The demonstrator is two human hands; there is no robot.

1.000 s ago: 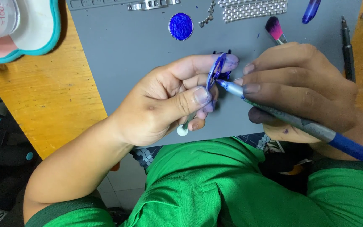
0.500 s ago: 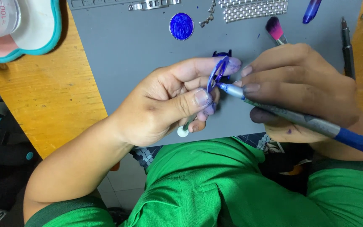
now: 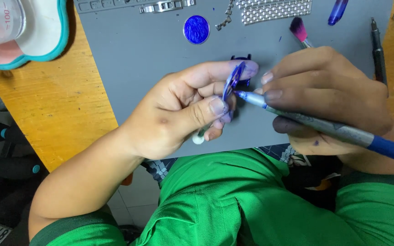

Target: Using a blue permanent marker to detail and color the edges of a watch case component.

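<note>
My left hand [image 3: 178, 114] pinches a small blue-painted round part [image 3: 231, 81] between thumb and fingers, held on edge above the grey mat [image 3: 151, 50]. A thin white-tipped stick [image 3: 199, 138] pokes out below its fingers. My right hand [image 3: 329, 95] grips a grey and blue paint pen [image 3: 324, 127], whose tip touches the blue part. A dark blue watch case [image 3: 241, 58] sits on the mat just behind the fingers, mostly hidden.
A blue round disc [image 3: 196, 29] lies on the mat at the back. Metal bracelet links [image 3: 273, 8], a pink-tipped brush [image 3: 299, 32], a dark pen [image 3: 377, 41] and a blue tube [image 3: 337, 11] lie near it. A measuring cup on a teal tray [image 3: 46, 50] stands far left on the wooden table [image 3: 55, 105].
The pen tip has shifted slightly along the blue part; both hands stay in nearly the same place.
</note>
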